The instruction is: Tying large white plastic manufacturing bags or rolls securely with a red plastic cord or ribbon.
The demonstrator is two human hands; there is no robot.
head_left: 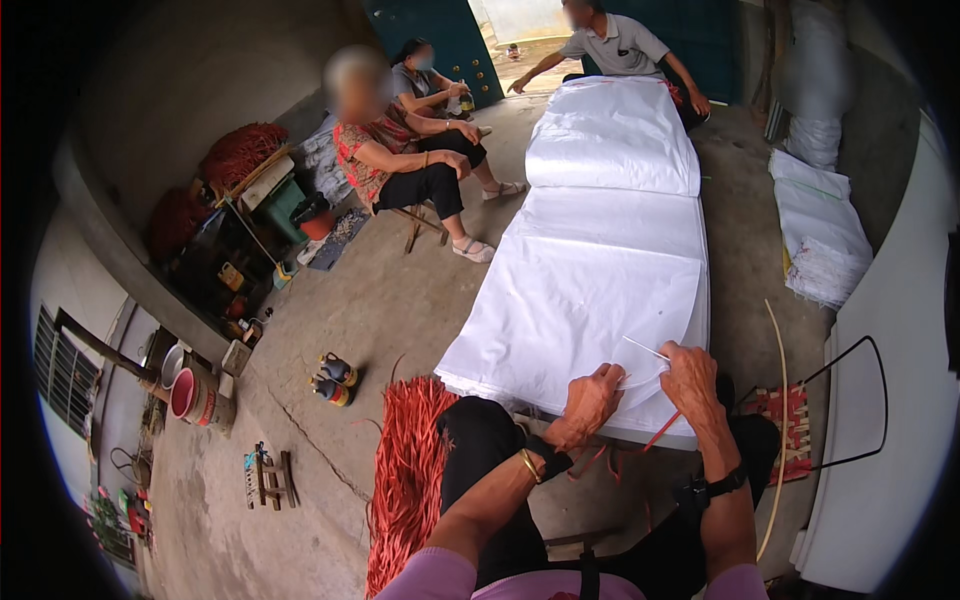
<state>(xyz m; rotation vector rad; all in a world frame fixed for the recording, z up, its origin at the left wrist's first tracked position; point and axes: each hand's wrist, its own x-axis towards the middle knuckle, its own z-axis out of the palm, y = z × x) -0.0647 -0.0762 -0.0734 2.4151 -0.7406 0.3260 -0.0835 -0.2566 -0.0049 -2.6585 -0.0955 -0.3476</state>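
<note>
A stack of white woven sheets [570,290] stretches away from me over a long low support, with its near edge at my knees. My left hand [592,402] is closed in a pinch on the near edge of the sheets. Just to its right, my right hand [692,380] grips a thin, pale, needle-like rod [643,347] whose tip points left over the white surface. A red strip [661,430] hangs below my right hand; whether it is joined to the rod is hidden. More red strips dangle under the sheet edge.
A heap of red strips [405,480] lies beside my left leg. Two dark bottles [335,380] and a small wooden stool [270,478] stand on the floor at left. Two people sit at far left; another person [618,50] is at the far end. Folded white sacks [822,225] lie at right.
</note>
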